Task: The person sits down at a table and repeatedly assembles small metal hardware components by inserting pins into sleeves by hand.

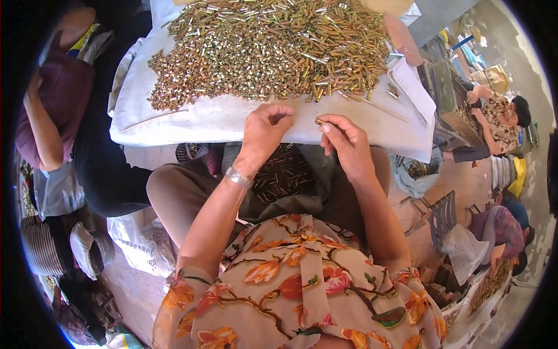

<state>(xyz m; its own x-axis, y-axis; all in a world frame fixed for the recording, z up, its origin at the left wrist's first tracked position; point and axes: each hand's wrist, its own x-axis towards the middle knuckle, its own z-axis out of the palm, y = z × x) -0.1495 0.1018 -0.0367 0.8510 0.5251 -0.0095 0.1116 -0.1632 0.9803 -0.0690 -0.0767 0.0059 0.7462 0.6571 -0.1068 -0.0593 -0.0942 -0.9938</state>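
Observation:
A big heap of small brass-coloured metal tubes (267, 46) lies on a white sheet (192, 119) over a low table in front of me. My left hand (264, 131), with a metal watch at the wrist, has its fingers curled at the sheet's near edge; whether it holds a piece is hidden. My right hand (346, 142) pinches one small brass piece (319, 121) between thumb and forefinger. A second pile of darker brass pieces (285, 174) rests in the cloth on my lap, under both hands.
A person in dark trousers (99, 145) sits close at the left. Other people (503, 119) work at the right beside grey bins of similar parts. Bags and striped cloth (52, 244) lie on the tiled floor at lower left. A thin stick (378, 106) lies on the sheet.

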